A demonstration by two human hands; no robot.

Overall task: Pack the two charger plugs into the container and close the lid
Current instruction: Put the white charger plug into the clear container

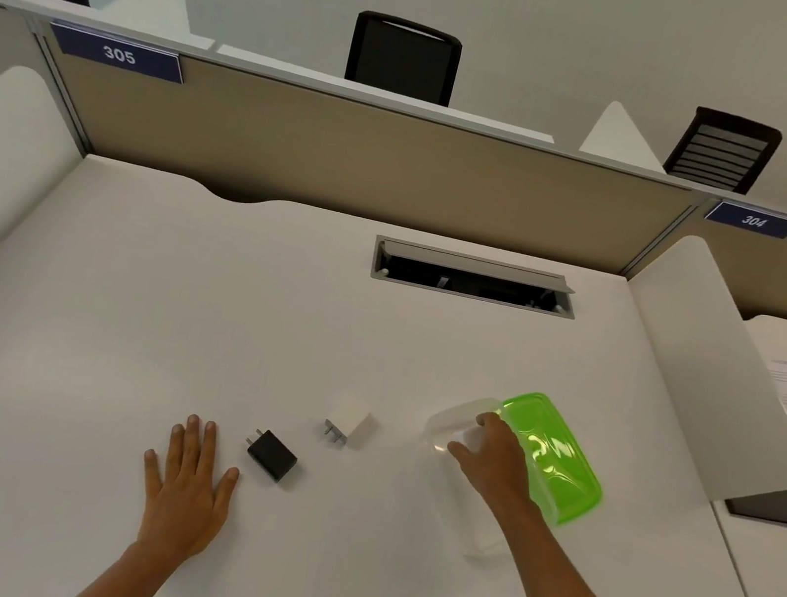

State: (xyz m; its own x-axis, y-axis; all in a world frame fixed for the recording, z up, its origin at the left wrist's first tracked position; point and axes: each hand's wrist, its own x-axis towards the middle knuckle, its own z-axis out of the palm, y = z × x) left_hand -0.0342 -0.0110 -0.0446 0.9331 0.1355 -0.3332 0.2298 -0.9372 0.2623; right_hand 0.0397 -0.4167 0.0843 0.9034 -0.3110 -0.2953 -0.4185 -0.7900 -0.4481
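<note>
The clear container point(456, 426) is being gripped at its far rim by the right hand point(495, 458), with the green lid point(557, 456) standing just right of it. The left hand point(186, 482) is being rested flat and open on the bench point(172, 303). The black plug point(272, 455) and white plug point(349, 424) are lying between the hands.

I am seeing my left hand point(185, 487) lying flat, palm down, fingers spread and pointing away from me, thumb splayed out to the right. It is gripping nothing. Its bare forearm is running back toward my body at the bottom edge. My right hand point(493, 453) is reaching forward and to the right, fingers curled downward with the thumb set apart from them, as in a loose grasp. Its forearm is bare, with a dark sleeve showing at the elbow.
</note>
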